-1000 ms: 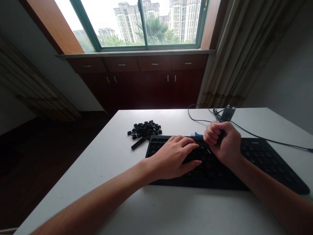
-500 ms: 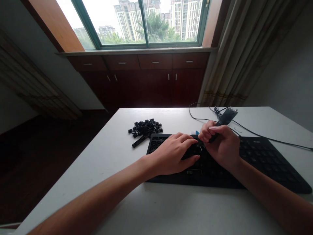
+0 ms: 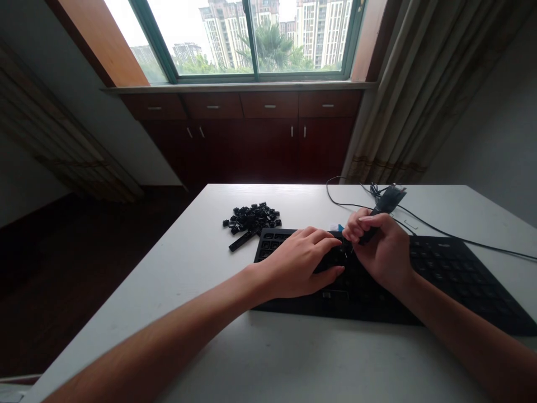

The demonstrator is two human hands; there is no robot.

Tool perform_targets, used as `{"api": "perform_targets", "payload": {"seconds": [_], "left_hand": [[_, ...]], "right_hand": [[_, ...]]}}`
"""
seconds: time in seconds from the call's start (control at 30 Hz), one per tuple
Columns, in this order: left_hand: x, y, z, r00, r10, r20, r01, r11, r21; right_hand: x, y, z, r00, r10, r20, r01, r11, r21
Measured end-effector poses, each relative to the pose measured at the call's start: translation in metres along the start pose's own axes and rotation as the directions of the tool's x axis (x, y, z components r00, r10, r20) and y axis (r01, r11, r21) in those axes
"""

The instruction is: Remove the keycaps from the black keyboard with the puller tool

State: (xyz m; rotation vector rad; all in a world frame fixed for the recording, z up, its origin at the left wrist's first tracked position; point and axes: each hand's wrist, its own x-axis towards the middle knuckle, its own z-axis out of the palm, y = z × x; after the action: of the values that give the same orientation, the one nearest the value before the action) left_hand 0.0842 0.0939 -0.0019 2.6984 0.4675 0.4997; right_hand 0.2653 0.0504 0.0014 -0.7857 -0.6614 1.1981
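A black keyboard (image 3: 453, 274) lies across the white table (image 3: 201, 263), with several keycaps off at its left end. My left hand (image 3: 300, 263) rests flat on the keys, fingers stretched out. My right hand (image 3: 384, 252) is closed around a black keycap puller tool (image 3: 388, 202), its thin tip pointing down at the keys between my two hands. A pile of loose black keycaps (image 3: 251, 217), with one long key, sits on the table just left of the keyboard's far corner.
A black cable (image 3: 440, 230) runs over the table behind the keyboard toward the right edge. A small blue object (image 3: 337, 227) peeks out behind my hands. Dark wooden cabinets (image 3: 260, 134), a window and a curtain (image 3: 415, 95) stand beyond the table.
My right hand has lowered and tilted the tool from upright to slanted, bringing its tip down to the keys by my left fingertips. My left hand has stayed on the keyboard.
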Motion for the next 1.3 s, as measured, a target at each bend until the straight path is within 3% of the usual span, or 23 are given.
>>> {"api": "perform_targets", "payload": {"seconds": [0.1, 0.27, 0.4, 0.5, 0.77, 0.93, 1.1, 1.2, 1.3], "left_hand": [[0.001, 0.000, 0.000, 1.000, 0.006, 0.004, -0.006, 1.000, 0.010], [0.001, 0.000, -0.001, 1.000, 0.011, 0.012, -0.011, 1.000, 0.021], [0.000, 0.000, -0.001, 1.000, 0.007, 0.014, -0.007, 1.000, 0.028], [0.000, 0.000, -0.001, 1.000, 0.014, 0.015, -0.015, 0.999, 0.033], [0.001, 0.001, -0.002, 0.999, 0.024, 0.023, -0.025, 0.999, 0.029], [0.000, 0.000, -0.002, 0.999, 0.030, 0.011, -0.030, 0.999, 0.032], [0.000, 0.000, -0.001, 1.000, 0.028, 0.005, -0.028, 0.999, 0.034], [0.000, 0.000, -0.001, 1.000, 0.028, 0.004, -0.029, 0.999, 0.039], [-0.001, 0.000, 0.000, 0.999, 0.030, 0.010, -0.031, 0.999, 0.042]], "right_hand": [[-0.001, 0.000, -0.001, 0.998, 0.045, 0.032, -0.045, 0.999, -0.004], [0.001, 0.002, -0.011, 0.993, -0.045, 0.110, 0.070, 0.970, -0.233], [0.005, -0.007, -0.023, 0.975, -0.077, 0.209, 0.185, 0.800, -0.570], [0.006, -0.015, -0.026, 0.959, -0.046, 0.280, 0.239, 0.664, -0.708], [0.002, -0.018, -0.017, 0.960, 0.156, 0.232, 0.084, 0.629, -0.772], [-0.001, -0.017, -0.012, 0.984, 0.012, 0.180, 0.143, 0.560, -0.816], [-0.001, -0.013, -0.013, 0.987, -0.035, 0.154, 0.146, 0.570, -0.808], [0.000, -0.012, -0.019, 0.970, -0.059, 0.236, 0.230, 0.539, -0.810], [0.002, -0.013, -0.025, 0.939, -0.003, 0.345, 0.287, 0.561, -0.777]]}}
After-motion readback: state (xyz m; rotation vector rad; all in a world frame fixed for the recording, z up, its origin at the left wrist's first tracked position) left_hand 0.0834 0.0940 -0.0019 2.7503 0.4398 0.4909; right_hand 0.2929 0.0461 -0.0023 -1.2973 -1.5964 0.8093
